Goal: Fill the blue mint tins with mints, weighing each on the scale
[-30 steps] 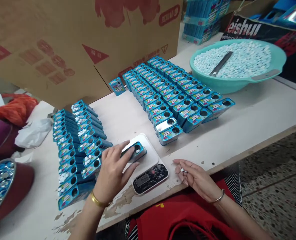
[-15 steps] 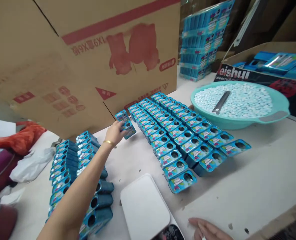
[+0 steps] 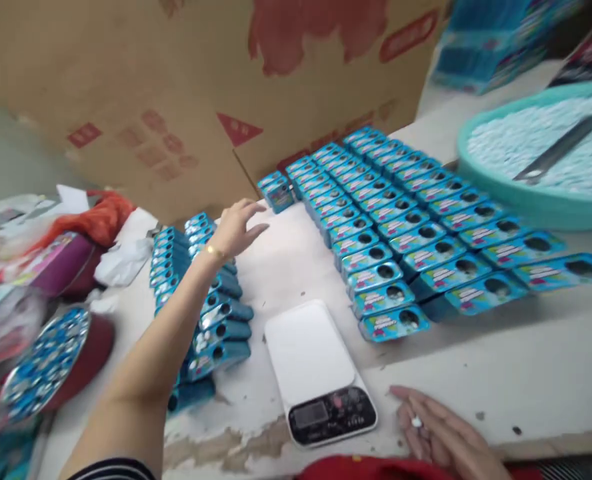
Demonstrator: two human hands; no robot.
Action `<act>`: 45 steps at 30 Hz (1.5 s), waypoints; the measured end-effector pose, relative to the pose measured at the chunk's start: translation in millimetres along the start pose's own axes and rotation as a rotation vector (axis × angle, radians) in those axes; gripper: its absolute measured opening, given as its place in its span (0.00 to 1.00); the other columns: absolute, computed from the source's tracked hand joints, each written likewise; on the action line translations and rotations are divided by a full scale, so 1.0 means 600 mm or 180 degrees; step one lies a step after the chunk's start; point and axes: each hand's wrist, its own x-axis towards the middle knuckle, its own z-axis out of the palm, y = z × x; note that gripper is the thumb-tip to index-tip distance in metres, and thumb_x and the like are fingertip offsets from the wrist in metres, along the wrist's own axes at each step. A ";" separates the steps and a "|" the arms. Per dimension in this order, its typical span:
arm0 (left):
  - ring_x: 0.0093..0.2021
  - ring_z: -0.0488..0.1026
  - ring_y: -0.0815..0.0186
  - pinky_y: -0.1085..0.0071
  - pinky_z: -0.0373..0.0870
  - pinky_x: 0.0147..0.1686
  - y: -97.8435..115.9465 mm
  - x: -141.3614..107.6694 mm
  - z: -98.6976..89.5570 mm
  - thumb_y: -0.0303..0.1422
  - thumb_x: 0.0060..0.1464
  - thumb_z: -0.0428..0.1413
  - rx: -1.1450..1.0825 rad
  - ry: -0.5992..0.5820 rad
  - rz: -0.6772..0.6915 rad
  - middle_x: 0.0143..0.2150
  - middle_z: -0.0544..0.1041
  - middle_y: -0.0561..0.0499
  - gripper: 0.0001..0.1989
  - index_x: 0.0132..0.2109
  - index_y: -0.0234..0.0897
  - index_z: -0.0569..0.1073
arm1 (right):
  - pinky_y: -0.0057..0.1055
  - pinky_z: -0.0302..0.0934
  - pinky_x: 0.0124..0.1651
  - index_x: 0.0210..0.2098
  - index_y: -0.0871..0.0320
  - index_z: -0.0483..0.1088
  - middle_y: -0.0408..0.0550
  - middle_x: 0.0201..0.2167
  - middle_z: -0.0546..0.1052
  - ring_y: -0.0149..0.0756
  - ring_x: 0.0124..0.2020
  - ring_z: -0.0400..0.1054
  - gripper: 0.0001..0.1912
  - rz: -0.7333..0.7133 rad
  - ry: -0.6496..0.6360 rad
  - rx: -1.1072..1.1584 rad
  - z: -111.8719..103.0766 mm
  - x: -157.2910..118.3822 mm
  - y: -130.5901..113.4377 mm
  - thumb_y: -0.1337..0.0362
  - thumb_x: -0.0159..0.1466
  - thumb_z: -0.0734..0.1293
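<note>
My left hand, with a gold bracelet at the wrist, reaches over the table with its fingers spread and nothing in them. Just beyond its fingertips stand small blue tins against the carton. Low on the right, my right hand rests palm up with curled fingers, holding a few small white candies. Left of that hand lies a white digital scale. Rows of blue tins with round holes in their tops stand past the scale; another group of tins is partly hidden by my left forearm.
A large cardboard carton walls off the back. At right, a turquoise basin of pale candies holds a dark flat strip. A dark red tub of blue-and-silver pieces stands left, near orange cloth. Stacked wrapped tins are behind.
My left hand has let go of the blue tins near the carton and drawn back from them, opening. The view has shifted downward and left, showing more of the scale and my right hand.
</note>
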 end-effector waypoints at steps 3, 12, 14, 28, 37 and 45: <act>0.51 0.67 0.61 0.62 0.61 0.51 0.040 -0.188 -0.036 0.40 0.59 0.51 -0.0173 -0.0238 0.0268 0.48 0.72 0.47 0.13 0.47 0.38 0.69 | 0.23 0.57 0.20 0.38 0.57 0.76 0.44 0.24 0.74 0.28 0.21 0.64 0.25 -0.0147 -0.0149 -0.0267 -0.008 -0.004 -0.001 0.51 0.45 0.76; 0.53 0.64 0.51 0.53 0.60 0.48 0.094 -0.459 0.043 0.35 0.59 0.51 0.1073 0.0067 -0.0410 0.54 0.69 0.43 0.07 0.37 0.40 0.73 | 0.23 0.55 0.22 0.44 0.59 0.73 0.44 0.27 0.72 0.26 0.23 0.59 0.23 -0.0738 -0.0427 -0.0634 -0.011 -0.021 0.000 0.52 0.53 0.73; 0.52 0.66 0.54 0.55 0.61 0.48 0.115 -0.449 0.030 0.34 0.60 0.49 0.0981 0.0193 -0.0264 0.52 0.70 0.44 0.09 0.35 0.39 0.72 | 0.23 0.53 0.21 0.43 0.59 0.73 0.44 0.27 0.72 0.25 0.22 0.60 0.22 -0.0811 -0.0476 -0.0635 -0.009 -0.022 0.000 0.53 0.53 0.73; 0.35 0.70 0.65 0.67 0.66 0.34 0.249 -0.260 0.036 0.35 0.60 0.49 0.0597 -0.0430 0.0779 0.42 0.72 0.45 0.09 0.37 0.35 0.71 | 0.24 0.48 0.21 0.39 0.62 0.72 0.44 0.26 0.72 0.24 0.21 0.63 0.20 -0.1200 -0.0759 -0.0481 -0.008 -0.008 -0.001 0.53 0.53 0.72; 0.39 0.70 0.66 0.68 0.68 0.41 0.211 -0.326 0.000 0.38 0.58 0.53 -0.0787 0.0896 0.0042 0.40 0.73 0.49 0.11 0.43 0.37 0.69 | 0.25 0.52 0.24 0.38 0.60 0.72 0.44 0.29 0.73 0.26 0.24 0.64 0.17 -0.1109 -0.0801 -0.0445 -0.021 -0.009 -0.006 0.55 0.55 0.71; 0.32 0.70 0.69 0.72 0.68 0.34 0.160 -0.442 0.090 0.40 0.56 0.54 -0.1431 0.0852 -0.1259 0.34 0.74 0.52 0.12 0.40 0.37 0.71 | 0.25 0.55 0.27 0.39 0.59 0.73 0.44 0.31 0.73 0.25 0.26 0.64 0.14 -0.0992 -0.0803 -0.0657 -0.022 -0.012 -0.012 0.58 0.55 0.71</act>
